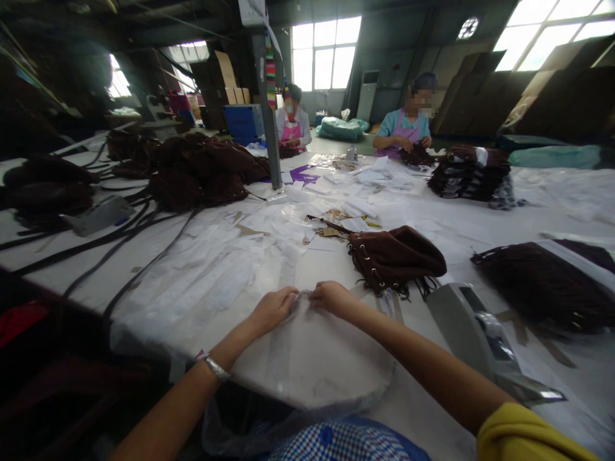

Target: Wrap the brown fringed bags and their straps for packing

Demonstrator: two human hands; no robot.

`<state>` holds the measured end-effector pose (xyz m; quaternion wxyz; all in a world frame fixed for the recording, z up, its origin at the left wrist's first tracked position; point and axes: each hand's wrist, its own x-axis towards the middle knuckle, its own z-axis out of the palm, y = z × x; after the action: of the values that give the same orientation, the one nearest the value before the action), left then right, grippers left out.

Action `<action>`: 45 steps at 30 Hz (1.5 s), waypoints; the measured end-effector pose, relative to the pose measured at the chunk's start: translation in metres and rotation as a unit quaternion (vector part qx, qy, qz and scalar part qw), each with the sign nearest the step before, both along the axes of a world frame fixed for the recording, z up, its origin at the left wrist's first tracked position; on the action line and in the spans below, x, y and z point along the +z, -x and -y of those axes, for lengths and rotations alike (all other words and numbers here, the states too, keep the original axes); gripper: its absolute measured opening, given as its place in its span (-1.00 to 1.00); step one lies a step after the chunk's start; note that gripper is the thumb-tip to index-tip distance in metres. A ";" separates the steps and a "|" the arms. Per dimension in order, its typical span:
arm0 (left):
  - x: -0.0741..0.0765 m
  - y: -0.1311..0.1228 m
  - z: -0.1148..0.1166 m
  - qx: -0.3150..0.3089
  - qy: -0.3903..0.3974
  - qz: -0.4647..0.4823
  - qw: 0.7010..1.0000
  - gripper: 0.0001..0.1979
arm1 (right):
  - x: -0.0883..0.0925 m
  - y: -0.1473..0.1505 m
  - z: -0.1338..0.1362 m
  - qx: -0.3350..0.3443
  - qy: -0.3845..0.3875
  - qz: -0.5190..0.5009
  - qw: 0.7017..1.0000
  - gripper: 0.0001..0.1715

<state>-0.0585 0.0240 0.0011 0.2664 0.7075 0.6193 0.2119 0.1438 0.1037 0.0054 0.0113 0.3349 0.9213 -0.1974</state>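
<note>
My left hand, with a silver band on its wrist, is closed in a pinch on the edge of a clear plastic bag. Close beside it, my right hand pinches the same edge. The bag's thin film hangs from my fingers toward my lap, over the table's front edge. Just beyond my right hand lies a dark brown suede-like bag with gold eyelets, fringe and a strap stretching to the left.
A grey tape dispenser stands right of my right forearm. Brown bags are piled at left and stacked at right. A metal post rises from the table. Two co-workers sit across.
</note>
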 end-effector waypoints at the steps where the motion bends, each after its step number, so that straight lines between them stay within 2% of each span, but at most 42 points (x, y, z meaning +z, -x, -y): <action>1: 0.001 0.003 0.000 -0.010 0.001 0.005 1.000 -0.65 | 0.000 0.001 0.001 -0.004 -0.006 0.006 1.000 -0.77; 5: -0.001 0.011 0.002 -0.004 0.004 0.009 1.000 -0.64 | 0.001 0.009 0.002 -0.017 -0.031 0.029 0.999 -0.72; 11: -0.021 0.003 0.005 0.062 -0.015 0.006 0.998 -0.71 | 0.003 0.024 0.008 -0.025 -0.059 0.037 0.997 -0.71; 14: -0.025 0.001 0.005 0.091 -0.017 -0.002 0.996 -0.77 | 0.000 0.025 0.015 -0.028 -0.060 0.024 0.998 -0.68; 20: -0.019 -0.008 0.004 0.133 -0.022 -0.056 0.989 -0.83 | -0.009 0.016 0.028 -0.056 -0.048 -0.025 0.997 -0.70; 27: -0.014 -0.022 0.003 0.124 -0.029 -0.105 0.986 -0.87 | -0.021 0.014 0.040 -0.117 -0.048 -0.087 0.988 -0.77; 31: -0.014 -0.026 0.003 0.107 -0.022 -0.097 0.989 -0.81 | -0.028 0.023 0.045 -0.137 -0.038 -0.120 0.983 -0.77; 36: -0.012 -0.025 0.003 0.077 -0.018 -0.074 0.994 -0.74 | -0.027 0.024 0.049 -0.105 -0.009 -0.159 0.982 -0.80; 39: -0.012 -0.023 0.002 0.062 -0.014 -0.063 0.996 -0.76 | -0.023 0.011 0.045 -0.052 0.023 -0.185 0.981 -0.82; 41: -0.012 -0.022 0.001 0.054 -0.015 -0.056 0.997 -0.78 | -0.022 -0.001 0.040 -0.009 0.040 -0.204 0.978 -0.73; 43: -0.012 -0.022 0.001 0.049 -0.017 -0.053 0.997 -0.78 | -0.021 -0.012 0.033 0.008 0.015 -0.200 0.980 -0.66; 45: -0.012 -0.023 0.002 0.048 -0.020 -0.053 0.997 -0.78 | -0.020 -0.019 0.026 0.025 -0.040 -0.165 0.985 -0.67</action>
<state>-0.0351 0.0217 -0.0104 0.2087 0.6926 0.6611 0.1993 0.1630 0.0776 -0.0146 -0.1490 0.2749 0.9257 -0.2130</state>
